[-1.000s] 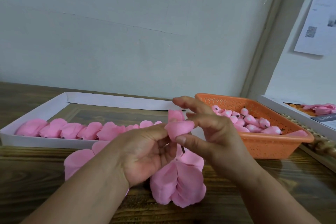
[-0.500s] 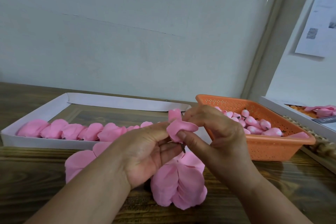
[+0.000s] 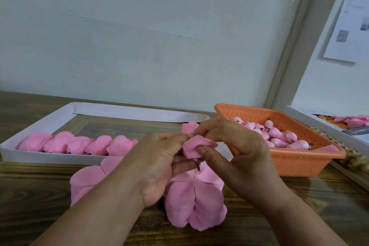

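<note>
Both hands meet above the wooden bench (image 3: 311,201): left hand (image 3: 157,168) and right hand (image 3: 237,158) pinch a small pink fabric flower bud (image 3: 194,147) (short dark stem below), held over loose pink fabric petals (image 3: 195,203).

- A plain pale grey wall (image 3: 159,36) filled the upper view, with a faint crack line slanting across it
- A grey upright frame strip (image 3: 295,46) ran along its right edge
- Beyond it, a printed paper sheet (image 3: 347,26) hung on a lighter wall (image 3: 323,86)
- A dark, grained wooden table (image 3: 40,195) met the wall below
- Light was soft and even
</note>
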The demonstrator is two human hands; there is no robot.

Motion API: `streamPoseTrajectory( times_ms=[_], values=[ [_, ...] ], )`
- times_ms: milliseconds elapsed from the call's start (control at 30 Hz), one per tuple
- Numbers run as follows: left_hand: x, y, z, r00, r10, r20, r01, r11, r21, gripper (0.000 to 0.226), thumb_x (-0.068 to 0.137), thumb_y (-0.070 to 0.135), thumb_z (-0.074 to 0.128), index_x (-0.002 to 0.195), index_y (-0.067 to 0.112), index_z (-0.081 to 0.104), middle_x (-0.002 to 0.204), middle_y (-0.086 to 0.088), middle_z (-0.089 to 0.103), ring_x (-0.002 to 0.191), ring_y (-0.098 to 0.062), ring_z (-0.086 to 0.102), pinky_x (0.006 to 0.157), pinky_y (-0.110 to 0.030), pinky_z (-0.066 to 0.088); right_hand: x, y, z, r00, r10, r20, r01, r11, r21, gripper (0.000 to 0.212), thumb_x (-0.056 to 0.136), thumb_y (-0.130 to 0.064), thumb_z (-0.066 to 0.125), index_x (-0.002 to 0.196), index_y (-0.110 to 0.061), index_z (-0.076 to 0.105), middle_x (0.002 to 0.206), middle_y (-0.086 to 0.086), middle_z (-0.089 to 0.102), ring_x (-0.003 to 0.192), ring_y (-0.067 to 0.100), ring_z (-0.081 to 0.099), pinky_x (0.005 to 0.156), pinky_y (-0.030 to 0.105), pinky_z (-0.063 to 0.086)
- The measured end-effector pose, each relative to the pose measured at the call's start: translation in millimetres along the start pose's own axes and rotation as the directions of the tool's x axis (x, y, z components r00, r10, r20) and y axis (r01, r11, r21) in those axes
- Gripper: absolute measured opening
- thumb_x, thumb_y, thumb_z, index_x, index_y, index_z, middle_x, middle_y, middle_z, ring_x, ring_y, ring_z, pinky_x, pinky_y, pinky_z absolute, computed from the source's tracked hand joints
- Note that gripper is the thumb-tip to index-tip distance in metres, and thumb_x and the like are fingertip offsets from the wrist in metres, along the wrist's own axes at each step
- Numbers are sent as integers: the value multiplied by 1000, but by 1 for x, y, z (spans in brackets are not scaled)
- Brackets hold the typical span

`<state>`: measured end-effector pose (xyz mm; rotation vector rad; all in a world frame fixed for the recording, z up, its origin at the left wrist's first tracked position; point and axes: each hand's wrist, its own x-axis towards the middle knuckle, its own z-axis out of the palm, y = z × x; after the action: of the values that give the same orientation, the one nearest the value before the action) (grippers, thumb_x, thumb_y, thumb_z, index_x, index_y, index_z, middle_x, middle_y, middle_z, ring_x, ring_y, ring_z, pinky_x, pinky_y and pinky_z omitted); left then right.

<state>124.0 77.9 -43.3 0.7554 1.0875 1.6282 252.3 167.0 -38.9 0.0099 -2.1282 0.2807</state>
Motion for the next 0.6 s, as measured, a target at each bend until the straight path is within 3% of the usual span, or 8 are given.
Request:
streamPoseTrajectory(
  times_ms=[233, 367, 500, 600],
  values=[
    [-1, 1, -3, 992, 20, 124, -25, 999, 37, 27, 69, 14, 68, 94, 10, 77, 99, -11, 74, 83, -13, 71, 72, -23, 58, -2, -1, 5, 972, 217, -86, -212, 975, 62, 6, 76, -5, 65, 72, -7, 68, 79, -2, 70, 77, 11, 65, 69, 27, 52],
    [-2, -1, -3, 989, 35, 146, -37, 999, 15, 28, 71, 16, 64, 96, 10, 76, 102, -11, 74, 88, -15, 72, 71, -23, 58, -2, -2, 8, 960, 258, -112, -250, 965, 79, 7, 75, -4, 63, 70, -8, 67, 75, -1, 68, 72, 13, 63, 66, 31, 51],
    [-2, -3, -2, 985, 67, 160, -78, 995, 61, 28, 72, 20, 61, 94, 11, 76, 101, -9, 74, 88, -13, 71, 72, -22, 57, -2, -2, 9, 947, 301, -113, -288, 951, 116, 7, 74, -5, 63, 68, -7, 66, 74, -1, 67, 72, 16, 63, 67, 35, 51],
    [-3, -3, -1, 986, 92, 141, -106, 990, 95, 36, 69, 36, 64, 79, 3, 75, 99, -14, 74, 90, -17, 72, 76, -27, 59, -2, -2, 9, 939, 325, -111, -309, 941, 139, 8, 74, -5, 63, 67, -7, 65, 73, -1, 67, 73, 17, 63, 68, 37, 51]
  ],
)
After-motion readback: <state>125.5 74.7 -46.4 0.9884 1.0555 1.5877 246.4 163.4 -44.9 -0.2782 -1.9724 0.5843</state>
